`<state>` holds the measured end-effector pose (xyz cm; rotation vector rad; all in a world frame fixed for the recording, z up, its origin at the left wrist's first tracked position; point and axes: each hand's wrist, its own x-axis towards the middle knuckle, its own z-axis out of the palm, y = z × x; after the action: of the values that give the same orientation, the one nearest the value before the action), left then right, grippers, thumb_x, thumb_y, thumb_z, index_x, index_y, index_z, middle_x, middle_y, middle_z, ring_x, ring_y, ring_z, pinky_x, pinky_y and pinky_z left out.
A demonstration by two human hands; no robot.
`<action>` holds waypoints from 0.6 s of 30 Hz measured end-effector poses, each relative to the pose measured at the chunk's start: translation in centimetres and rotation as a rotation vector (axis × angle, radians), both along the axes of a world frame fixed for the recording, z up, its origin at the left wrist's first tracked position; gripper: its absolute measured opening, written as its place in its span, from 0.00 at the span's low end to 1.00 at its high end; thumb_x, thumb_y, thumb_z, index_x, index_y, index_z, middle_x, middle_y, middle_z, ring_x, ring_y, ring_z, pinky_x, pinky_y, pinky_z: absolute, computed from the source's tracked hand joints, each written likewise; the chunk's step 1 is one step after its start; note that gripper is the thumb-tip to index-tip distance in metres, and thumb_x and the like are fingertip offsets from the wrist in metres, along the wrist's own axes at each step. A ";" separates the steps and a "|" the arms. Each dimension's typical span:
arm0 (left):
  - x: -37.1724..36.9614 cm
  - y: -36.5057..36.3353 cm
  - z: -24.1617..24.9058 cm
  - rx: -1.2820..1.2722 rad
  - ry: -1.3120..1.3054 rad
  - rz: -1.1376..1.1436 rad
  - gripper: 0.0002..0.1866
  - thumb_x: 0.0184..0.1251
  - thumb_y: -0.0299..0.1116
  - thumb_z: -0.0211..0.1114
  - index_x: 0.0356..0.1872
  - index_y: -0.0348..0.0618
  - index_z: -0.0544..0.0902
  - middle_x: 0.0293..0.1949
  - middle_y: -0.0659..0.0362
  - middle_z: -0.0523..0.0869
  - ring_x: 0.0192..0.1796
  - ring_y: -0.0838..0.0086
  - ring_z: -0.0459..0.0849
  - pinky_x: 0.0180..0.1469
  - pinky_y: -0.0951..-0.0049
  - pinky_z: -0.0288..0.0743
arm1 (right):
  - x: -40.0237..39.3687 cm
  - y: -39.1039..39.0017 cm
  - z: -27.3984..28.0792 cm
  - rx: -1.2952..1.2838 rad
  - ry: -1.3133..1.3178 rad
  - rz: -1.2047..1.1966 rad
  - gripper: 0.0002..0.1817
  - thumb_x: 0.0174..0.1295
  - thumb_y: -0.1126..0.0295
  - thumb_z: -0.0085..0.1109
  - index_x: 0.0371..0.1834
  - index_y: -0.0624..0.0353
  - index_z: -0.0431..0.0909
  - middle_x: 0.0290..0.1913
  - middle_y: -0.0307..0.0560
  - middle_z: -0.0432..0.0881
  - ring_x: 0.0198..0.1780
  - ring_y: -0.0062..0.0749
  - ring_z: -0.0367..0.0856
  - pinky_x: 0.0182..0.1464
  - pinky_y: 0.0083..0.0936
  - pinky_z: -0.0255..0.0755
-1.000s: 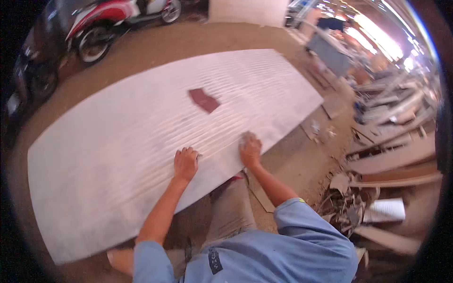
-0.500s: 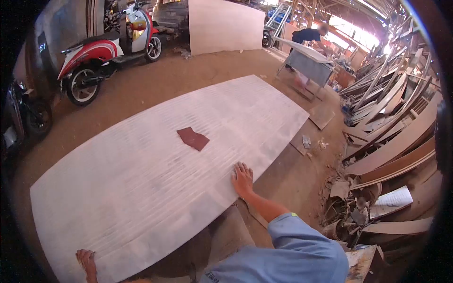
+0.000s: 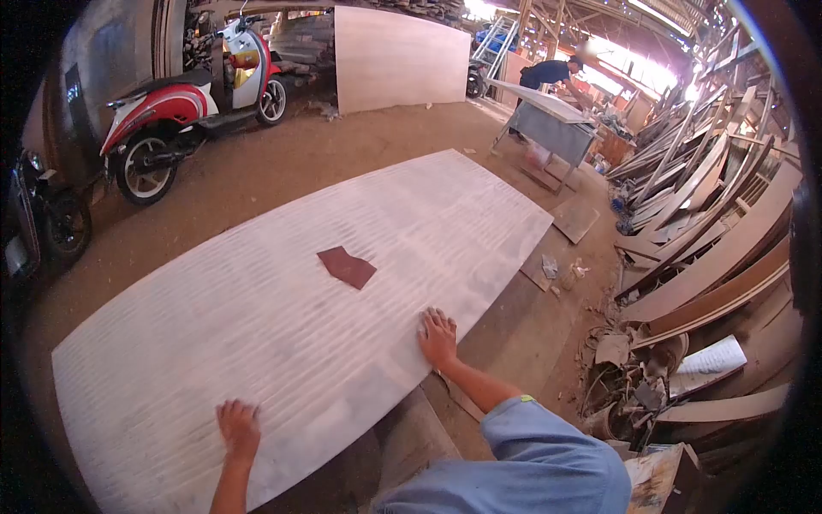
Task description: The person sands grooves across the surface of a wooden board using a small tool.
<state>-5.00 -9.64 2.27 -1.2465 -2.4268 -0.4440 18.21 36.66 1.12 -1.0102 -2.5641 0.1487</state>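
One ribbed white panel [image 3: 287, 330] lies across the near centre, with the right hand [image 3: 438, 339] open and flat by its near edge and the left hand [image 3: 240, 428], farther left, blurred, its grip indeterminable; even pressure along the ribs seems advisable.

A sheet [image 3: 348, 267] lies on the panel [image 3: 214, 321], scooter [image 3: 174, 110] behind left.

The broad panel [image 3: 214, 334] is showing matt, chalky white ridges; the maroon sheet [image 3: 347, 267] is looking dull and papery, the scooter [image 3: 175, 107] is gleaming glossy red, the sleeve [image 3: 535, 437] is wrinkling, soft blue cloth!
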 end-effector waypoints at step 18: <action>0.8 17.7 -1.7 0.196 -0.265 -0.303 0.02 0.53 0.26 0.65 0.28 0.42 0.84 0.32 0.51 0.81 0.39 0.53 0.80 0.43 0.54 0.75 | -0.1 0.0 -0.2 -0.002 0.032 -0.033 0.27 0.66 0.60 0.52 0.68 0.58 0.70 0.73 0.51 0.66 0.76 0.46 0.57 0.76 0.47 0.47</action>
<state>-4.17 8.09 0.60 -1.5541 -2.3320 -0.9646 18.07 36.63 0.90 -1.0420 -2.5175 0.1576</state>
